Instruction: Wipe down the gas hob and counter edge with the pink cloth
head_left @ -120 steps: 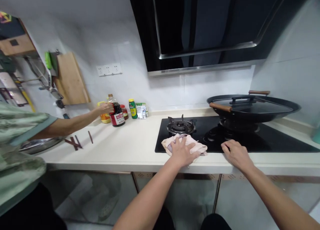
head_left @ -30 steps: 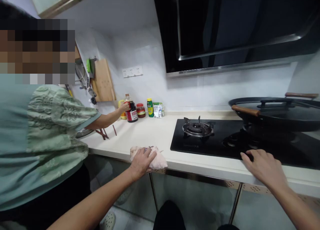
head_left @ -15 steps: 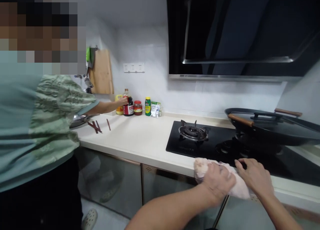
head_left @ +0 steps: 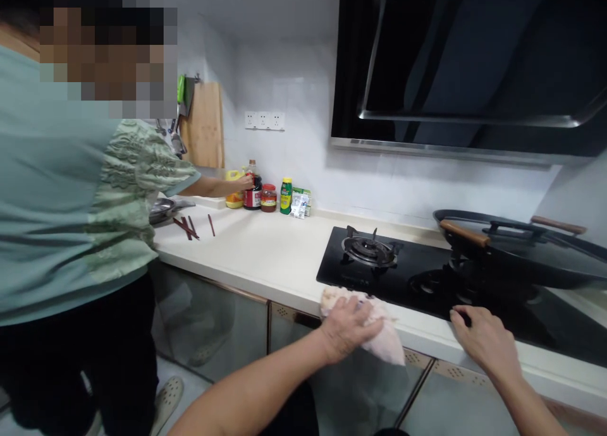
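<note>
My left hand (head_left: 351, 327) presses a pale pinkish cloth (head_left: 386, 344) against the front edge of the counter, just left of the stove's front. The fingers curl over the cloth, and part of it hangs down past the edge. Farther right, my right hand (head_left: 486, 335) rests at the front edge of the black gas stove (head_left: 408, 259), its fingers curled in and thumb near the index finger. Nothing shows between them. The cloth and my right hand are apart.
A co-worker (head_left: 71, 189) stands at the left, a hand on a dark sauce bottle (head_left: 253, 199). Chopsticks (head_left: 187, 227) lie on the white counter (head_left: 265, 246). A lidded wok (head_left: 512, 253) sits on the right burner. The range hood (head_left: 455, 76) hangs overhead.
My left hand has slid left along the counter edge with the cloth, away from my right hand. My right hand stays at the stove's edge. The view has shifted slightly.
</note>
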Tool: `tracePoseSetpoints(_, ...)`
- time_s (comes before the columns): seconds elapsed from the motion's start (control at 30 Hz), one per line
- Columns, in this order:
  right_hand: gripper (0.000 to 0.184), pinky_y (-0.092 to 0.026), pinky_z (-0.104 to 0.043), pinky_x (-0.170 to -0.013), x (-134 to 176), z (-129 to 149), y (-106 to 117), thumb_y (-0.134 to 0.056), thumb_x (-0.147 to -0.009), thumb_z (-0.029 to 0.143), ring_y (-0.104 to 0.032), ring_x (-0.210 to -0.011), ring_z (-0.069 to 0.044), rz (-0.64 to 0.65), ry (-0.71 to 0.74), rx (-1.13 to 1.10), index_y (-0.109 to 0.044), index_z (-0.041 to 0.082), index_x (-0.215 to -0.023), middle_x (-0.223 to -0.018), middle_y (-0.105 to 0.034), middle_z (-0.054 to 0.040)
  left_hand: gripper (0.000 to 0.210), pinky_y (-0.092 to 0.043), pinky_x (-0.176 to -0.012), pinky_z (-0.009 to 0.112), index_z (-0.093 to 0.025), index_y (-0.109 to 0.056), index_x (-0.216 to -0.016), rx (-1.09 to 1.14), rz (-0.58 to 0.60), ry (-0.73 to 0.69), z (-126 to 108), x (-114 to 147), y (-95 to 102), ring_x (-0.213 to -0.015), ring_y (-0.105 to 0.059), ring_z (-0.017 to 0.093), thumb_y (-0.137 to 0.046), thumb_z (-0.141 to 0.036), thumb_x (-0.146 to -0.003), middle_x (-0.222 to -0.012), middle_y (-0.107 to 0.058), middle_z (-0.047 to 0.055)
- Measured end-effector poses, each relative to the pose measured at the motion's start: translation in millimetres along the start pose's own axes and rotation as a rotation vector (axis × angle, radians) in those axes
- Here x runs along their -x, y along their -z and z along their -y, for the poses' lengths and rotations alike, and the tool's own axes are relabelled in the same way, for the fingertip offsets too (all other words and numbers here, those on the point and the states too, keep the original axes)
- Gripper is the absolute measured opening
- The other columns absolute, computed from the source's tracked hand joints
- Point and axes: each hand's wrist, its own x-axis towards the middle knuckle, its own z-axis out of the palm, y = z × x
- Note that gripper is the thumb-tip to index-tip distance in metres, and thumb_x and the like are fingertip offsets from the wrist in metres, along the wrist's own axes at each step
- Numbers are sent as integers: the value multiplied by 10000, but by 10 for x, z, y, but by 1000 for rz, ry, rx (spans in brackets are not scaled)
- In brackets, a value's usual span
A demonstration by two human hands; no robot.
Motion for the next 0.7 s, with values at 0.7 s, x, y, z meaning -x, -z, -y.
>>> tracePoseSetpoints(0.7, 459, -448, -458, -894, 26, 249, 29, -358, -970, 439, -586, -1071, -323, -58, -8, 62, -696, 197, -1165, -1213, -650, -126, 580, -484, -1083, 397, -230, -664, -1258, 473, 350, 883, 1930, 594, 1195, -1214, -626, 245, -535, -110, -705, -1279, -674, 62)
